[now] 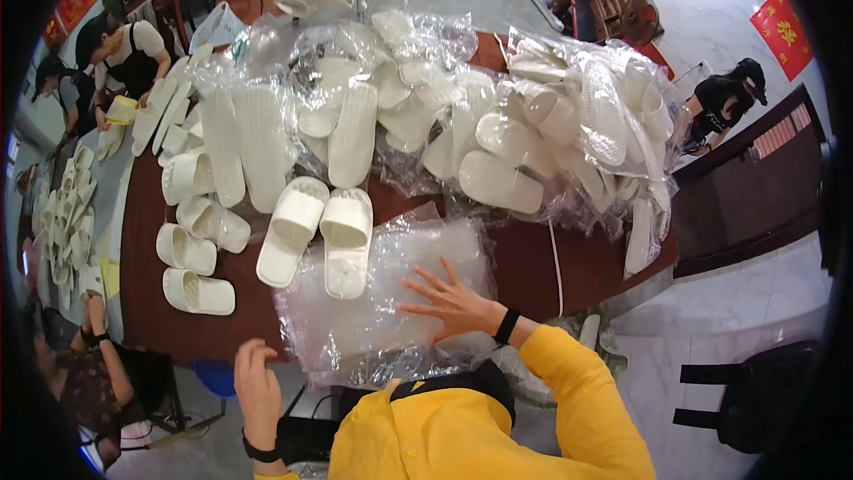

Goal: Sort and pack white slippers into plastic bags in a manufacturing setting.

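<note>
My right hand (pixel 456 304) lies with its fingers spread on a stack of clear plastic bags (pixel 382 338) at the table's front edge. It holds nothing. To the left of the bags, my left hand (pixel 255 378) is raised near the table edge, its fingers loosely bent and nothing seen in them. A pair of white slippers sits just beyond the bags: the left slipper (pixel 293 229) and the right slipper (pixel 346 244), whose toe overlaps the bags. Both stand sole down with the straps up.
Bagged white slippers (pixel 533 138) are heaped across the far side of the brown table (pixel 524 280). Several loose slippers (pixel 197 292) line its left side. Co-workers stand beyond the table; one person (pixel 93 364) sits at the left. A black backpack (pixel 764 396) is at the right.
</note>
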A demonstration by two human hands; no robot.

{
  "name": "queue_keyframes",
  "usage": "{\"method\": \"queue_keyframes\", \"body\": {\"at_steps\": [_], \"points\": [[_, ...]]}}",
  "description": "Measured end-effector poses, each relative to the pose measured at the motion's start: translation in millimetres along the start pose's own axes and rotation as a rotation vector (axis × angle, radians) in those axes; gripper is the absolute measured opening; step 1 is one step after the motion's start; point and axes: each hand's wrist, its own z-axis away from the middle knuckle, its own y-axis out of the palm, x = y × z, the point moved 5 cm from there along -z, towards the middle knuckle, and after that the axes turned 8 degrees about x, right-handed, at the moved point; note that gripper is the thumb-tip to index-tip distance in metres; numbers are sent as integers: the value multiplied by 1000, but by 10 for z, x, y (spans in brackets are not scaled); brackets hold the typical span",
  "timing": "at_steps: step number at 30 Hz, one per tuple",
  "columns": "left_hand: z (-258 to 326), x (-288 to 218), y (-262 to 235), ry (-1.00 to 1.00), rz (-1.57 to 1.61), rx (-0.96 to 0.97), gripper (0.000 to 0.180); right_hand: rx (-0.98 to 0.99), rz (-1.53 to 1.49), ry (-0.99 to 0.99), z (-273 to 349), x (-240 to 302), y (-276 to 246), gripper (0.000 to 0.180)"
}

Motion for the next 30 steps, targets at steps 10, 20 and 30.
{"method": "queue_keyframes", "body": {"at_steps": [10,20,30], "points": [[-267,-794,1678,268,-505,601,91,-65,41,15,-8,-20,154,112],[-261,-229,2010,359,-468,456,114,-225,-240,-50,80,-113,225,88],[-729,-202,1388,149,157,746,54,-102,-83,358,-678,-851,-322,139]]}}
